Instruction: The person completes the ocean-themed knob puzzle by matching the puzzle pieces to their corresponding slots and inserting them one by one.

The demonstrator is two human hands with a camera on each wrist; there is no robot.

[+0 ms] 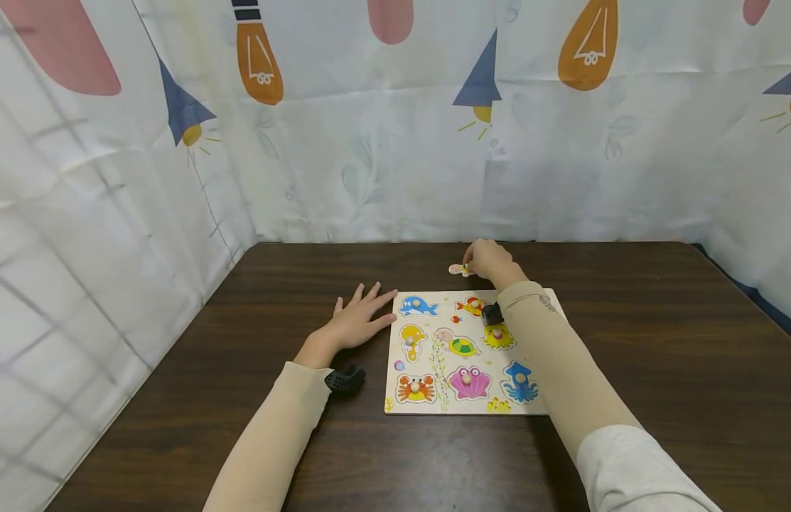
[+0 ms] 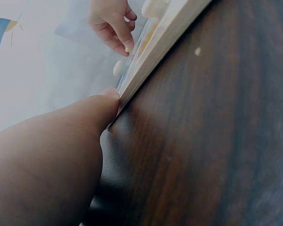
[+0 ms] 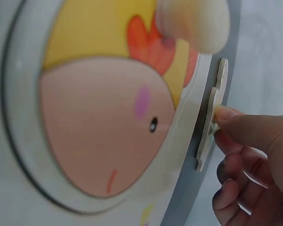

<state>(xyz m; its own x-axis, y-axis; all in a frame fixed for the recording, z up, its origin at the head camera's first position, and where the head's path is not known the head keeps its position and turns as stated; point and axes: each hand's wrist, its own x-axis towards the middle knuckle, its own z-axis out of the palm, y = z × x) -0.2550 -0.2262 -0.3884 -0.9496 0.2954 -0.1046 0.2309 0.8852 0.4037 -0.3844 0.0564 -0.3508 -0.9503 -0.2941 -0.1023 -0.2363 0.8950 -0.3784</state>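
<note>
My right hand (image 1: pixel 492 262) is beyond the far edge of the wooden puzzle board (image 1: pixel 427 355). Its thumb and forefinger pinch a flat turtle puzzle piece (image 1: pixel 458 269), whose head pokes out on the left. Seen edge-on in the right wrist view, the turtle piece (image 3: pixel 208 122) stands close past the board. My left hand (image 1: pixel 352 323) lies spread at the board's left side, the thumb (image 2: pixel 92 106) right at the edge. A turtle picture (image 1: pixel 460 346) without a knob shows mid-board, among knobbed pieces such as the whale (image 1: pixel 417 306), crab (image 1: pixel 416 388) and squid (image 1: pixel 519 382).
The board lies on a dark brown wooden table (image 1: pixel 293 455). A patterned white curtain (image 1: pixel 395 178) hangs behind the table and along its left. My right forearm (image 1: pixel 555 363) passes over the board's right side, hiding part of it.
</note>
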